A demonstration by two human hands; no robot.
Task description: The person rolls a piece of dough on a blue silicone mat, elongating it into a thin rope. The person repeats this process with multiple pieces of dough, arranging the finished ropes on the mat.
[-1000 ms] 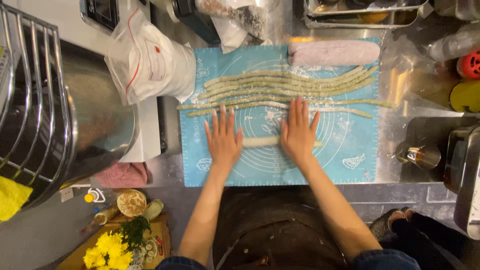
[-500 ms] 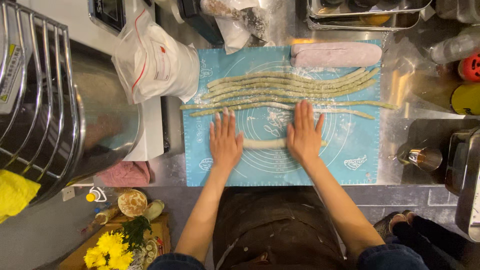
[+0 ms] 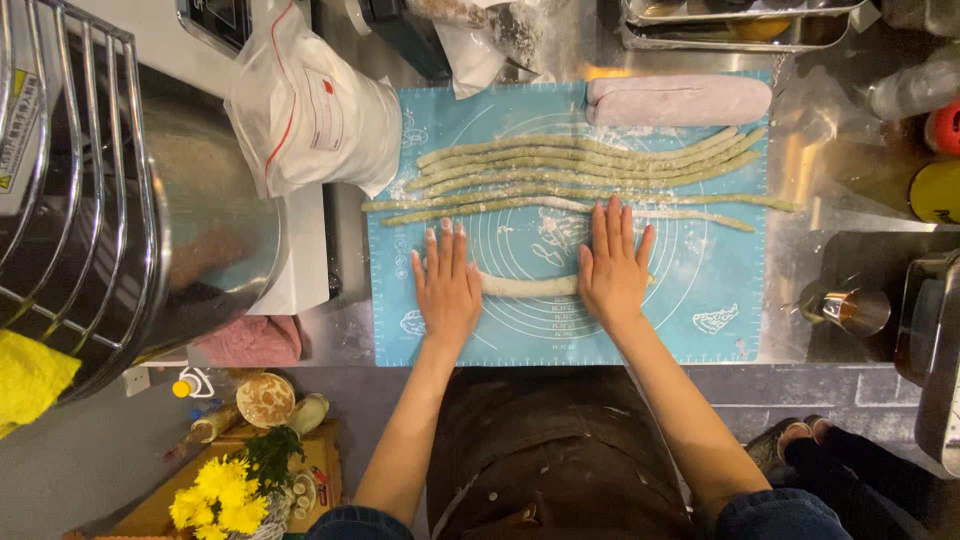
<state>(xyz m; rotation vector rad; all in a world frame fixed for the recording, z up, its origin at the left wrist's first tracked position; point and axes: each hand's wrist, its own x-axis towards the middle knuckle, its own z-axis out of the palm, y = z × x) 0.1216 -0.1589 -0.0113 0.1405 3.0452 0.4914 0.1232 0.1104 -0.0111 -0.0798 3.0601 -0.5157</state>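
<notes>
**Two flat hands on one dough rope**

While both hands press down flat, the fingers lie straight and close together, pointing to the far side of the mat. The left hand [image 3: 447, 285] covers the left end of a pale dough rope [image 3: 530, 286]. The right hand [image 3: 612, 270] covers its right end, and a small tip peeks out past it. Neither hand grips the rope; the palms just rest on top. The rope runs left to right, under the palms and across the way the fingers point. Only the middle part shows, between the two hands. Both hands are equally near it.

Just past the fingertips lie the long thin ropes [image 3: 580, 175], also running left to right. I count about six, but some touch, so I cannot be sure. Farther still sits one thick pinkish dough log [image 3: 678, 100].

All of this lies on one blue mat [image 3: 720, 320] on the metal counter. To the left are one white bag [image 3: 310, 110] and one big steel mixer bowl [image 3: 150, 240]. Near and left is one bunch of yellow flowers [image 3: 215, 495].
</notes>
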